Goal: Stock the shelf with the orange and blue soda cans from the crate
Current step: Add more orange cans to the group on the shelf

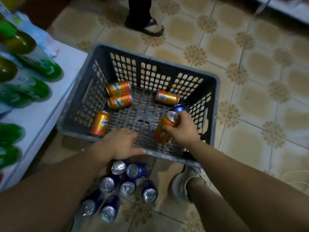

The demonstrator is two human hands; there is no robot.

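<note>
Finding: your right hand (183, 129) is inside the grey crate (215, 111), thumb and fingers curled round an orange Mirinda can (161, 134) near the crate's right wall. The can is tilted with its lid uppermost, which suits a straight lift out.

A blue can (178, 108) lies just behind that hand. Four more orange cans lie on their sides on the crate floor: a touching pair (119, 95) at the far left, one (167, 97) at the far right, and one (99, 123) against the near-left corner.

Your left hand (120, 143) reaches over the near rim, fingers fairly straight and holding nothing. I judge it is either steadying the crate or going for the next can.

Seven blue cans (127, 188) are grouped on the tiles by your shoe (182, 183), presumably sorted by colour.

The white shelf (50, 106) to your left carries green bottles (41, 67). No task can is visible on it.
</note>
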